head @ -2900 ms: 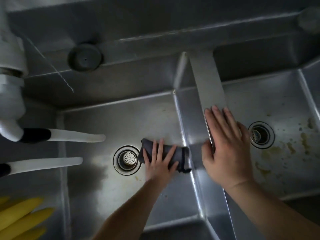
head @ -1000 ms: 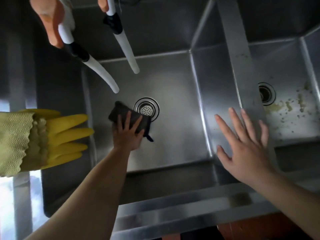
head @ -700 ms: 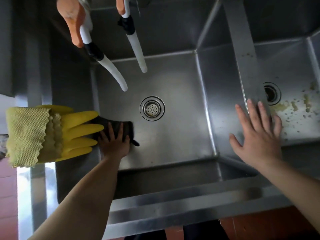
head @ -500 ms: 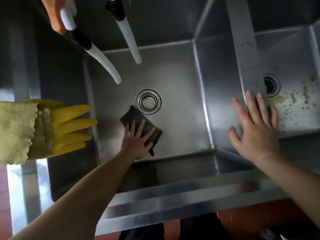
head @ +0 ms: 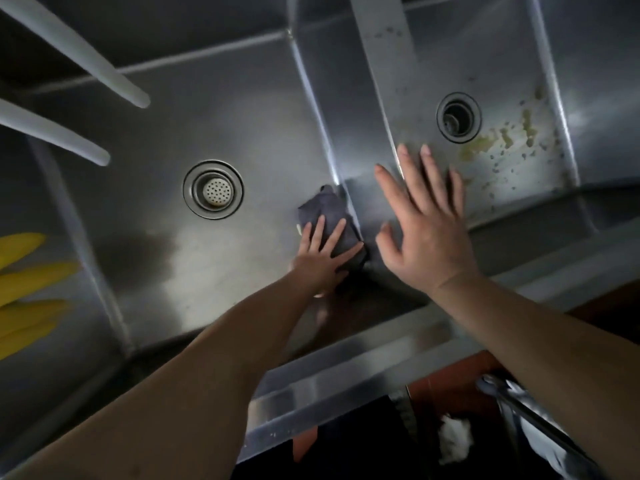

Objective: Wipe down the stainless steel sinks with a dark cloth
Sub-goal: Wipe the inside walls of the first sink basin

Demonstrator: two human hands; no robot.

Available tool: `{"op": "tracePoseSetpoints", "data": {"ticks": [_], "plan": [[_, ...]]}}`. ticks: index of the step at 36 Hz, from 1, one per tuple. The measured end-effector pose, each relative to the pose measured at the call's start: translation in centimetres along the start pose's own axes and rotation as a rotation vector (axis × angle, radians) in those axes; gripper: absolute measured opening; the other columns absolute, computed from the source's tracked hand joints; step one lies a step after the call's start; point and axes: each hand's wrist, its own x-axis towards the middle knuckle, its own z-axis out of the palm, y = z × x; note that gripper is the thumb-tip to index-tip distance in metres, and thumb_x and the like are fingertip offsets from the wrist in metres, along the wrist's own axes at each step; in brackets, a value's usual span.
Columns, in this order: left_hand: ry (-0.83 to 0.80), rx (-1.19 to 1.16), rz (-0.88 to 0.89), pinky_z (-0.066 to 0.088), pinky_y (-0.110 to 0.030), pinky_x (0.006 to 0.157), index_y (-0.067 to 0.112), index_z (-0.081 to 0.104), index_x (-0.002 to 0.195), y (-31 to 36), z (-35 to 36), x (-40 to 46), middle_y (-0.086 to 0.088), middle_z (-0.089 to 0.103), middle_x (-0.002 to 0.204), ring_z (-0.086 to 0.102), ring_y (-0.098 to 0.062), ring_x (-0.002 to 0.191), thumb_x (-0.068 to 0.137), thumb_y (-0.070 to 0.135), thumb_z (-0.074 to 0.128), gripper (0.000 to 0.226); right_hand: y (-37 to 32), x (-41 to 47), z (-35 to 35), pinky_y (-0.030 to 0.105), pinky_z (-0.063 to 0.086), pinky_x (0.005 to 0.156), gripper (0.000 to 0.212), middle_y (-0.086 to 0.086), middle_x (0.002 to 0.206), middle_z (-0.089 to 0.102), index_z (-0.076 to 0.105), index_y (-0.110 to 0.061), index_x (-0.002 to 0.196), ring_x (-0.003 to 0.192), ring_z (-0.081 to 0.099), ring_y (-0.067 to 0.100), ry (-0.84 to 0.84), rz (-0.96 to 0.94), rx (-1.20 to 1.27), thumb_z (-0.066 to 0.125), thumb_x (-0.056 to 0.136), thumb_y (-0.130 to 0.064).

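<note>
**Cloth now in the near right corner of the left basin**

Half a second ago the dark cloth (head: 327, 223) lay just in front of the strainer drain (head: 213, 189), near the middle of the left sink (head: 242, 126). It now sits hard against the foot of the divider wall (head: 332, 109), in the basin's near right corner — well clear of the drain. The view has also swung: the yellow gloves (head: 24, 289) that filled the left side show only their fingertips at the frame's edge, and the two white spout tubes (head: 86, 64) reach in from the upper left.

The left hand (head: 322, 258) lies flat on the cloth with fingers straight and fanned, pressing it down to the basin floor; its grip is spread, not pinching. The forearm runs diagonally down to the lower left.

The right hand (head: 426, 223) hovers palm down over the divider, fingers spread and straight, holding nothing; whether it touches the steel cannot be told. Beyond it the right sink (head: 519, 81) shows yellowish residue (head: 498, 140) beside its open drain (head: 459, 117).
</note>
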Motion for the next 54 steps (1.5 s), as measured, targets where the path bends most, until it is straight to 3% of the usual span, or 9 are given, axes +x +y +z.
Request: {"op": "tracePoseSetpoints", "data": {"ticks": [10,18,24,26,29,32,41,47,54], "plan": [[-0.085,0.259,0.315,-0.003,-0.061,0.119,0.055,0.000,0.151,-3.9,-2.5,-1.4,-0.005,-0.018,0.164,-0.012,-0.048,0.148,0.099,0.062,0.031,0.061,0.1,0.1,0.2,0.063,0.011,0.118,0.071,0.007,0.167,0.006,0.024,-0.024,0.156,0.153,0.001,0.033,-0.017,-0.003,-0.010,0.043,0.087,-0.033],[-0.135,0.387,0.351,0.030,-0.067,0.108,0.055,0.037,0.141,-12.3,-1.8,-11.4,-0.011,0.032,0.159,0.031,-0.051,0.140,0.081,0.057,0.067,0.067,-0.4,0.0,-0.6,0.061,0.010,0.119,0.071,0.007,0.166,0.012,0.032,-0.021,0.154,0.153,0.006,0.033,-0.041,0.017,0.029,0.047,0.085,-0.032],[-0.473,0.102,-0.090,0.018,-0.050,0.120,0.059,0.030,0.144,-10.8,-3.2,-15.4,0.002,0.000,0.167,0.007,-0.040,0.151,0.099,0.050,0.047,0.050,-0.7,-0.1,-1.2,0.060,0.009,0.120,0.070,0.006,0.167,0.010,0.032,-0.023,0.153,0.153,0.005,0.032,-0.093,0.022,0.043,0.044,0.085,-0.035],[-0.506,-0.246,-0.261,0.023,-0.037,0.119,0.044,0.044,0.144,-8.9,-5.5,-14.4,0.004,0.019,0.164,0.023,-0.028,0.149,0.104,0.046,0.040,0.040,-0.6,-0.1,-1.3,0.060,0.009,0.120,0.071,0.005,0.167,0.010,0.032,-0.023,0.153,0.153,0.004,0.032,-0.107,0.025,0.052,0.044,0.085,-0.035],[-0.248,-0.867,-0.432,0.035,0.000,0.086,0.007,0.058,0.133,-6.8,-8.7,-14.2,-0.013,0.056,0.139,0.054,-0.014,0.109,0.104,0.017,0.050,0.032,-0.7,-0.1,-1.6,0.062,0.008,0.120,0.071,0.005,0.167,0.006,0.029,-0.025,0.154,0.153,0.002,0.032,-0.142,0.029,0.047,0.040,0.085,-0.037],[0.174,-1.141,-0.572,0.041,-0.009,0.083,0.013,0.065,0.123,-4.6,-12.9,-17.4,-0.005,0.063,0.110,0.058,0.002,0.084,0.099,0.010,0.056,0.026,-0.9,0.0,-1.7,0.064,0.009,0.119,0.072,0.007,0.167,0.001,0.024,-0.028,0.155,0.153,-0.001,0.035,-0.196,0.018,0.014,0.036,0.085,-0.042],[0.766,-0.654,-1.255,0.024,-0.044,0.119,0.016,0.053,0.141,1.3,-13.0,-32.0,-0.013,0.042,0.153,0.031,-0.033,0.144,0.092,0.019,0.062,0.050,-2.8,-1.8,-1.6,0.063,0.003,0.118,0.077,0.001,0.167,0.001,0.030,-0.036,0.153,0.153,-0.003,0.030,-0.186,-0.650,0.138,0.057,0.081,-0.030],[0.730,-0.784,-1.922,0.003,-0.041,0.122,0.023,0.010,0.159,3.4,-8.4,-33.5,-0.013,-0.002,0.166,0.000,-0.031,0.153,0.098,0.045,0.048,0.074,-10.2,-0.2,1.1,0.055,-0.002,0.120,0.069,-0.006,0.165,-0.018,0.014,-0.037,0.156,0.151,-0.019,0.022,-0.636,-0.626,0.245,0.042,0.094,-0.045],[0.659,-0.818,-2.140,0.003,-0.042,0.123,0.013,0.009,0.158,1.7,-6.1,-30.2,-0.012,0.002,0.166,-0.001,-0.029,0.153,0.101,0.048,0.030,0.070,-14.9,3.4,8.8,0.060,-0.008,0.118,0.072,-0.002,0.164,-0.023,-0.006,-0.036,0.157,0.148,-0.027,0.029,-0.692,-0.872,-0.117,0.032,0.099,-0.055]]}}
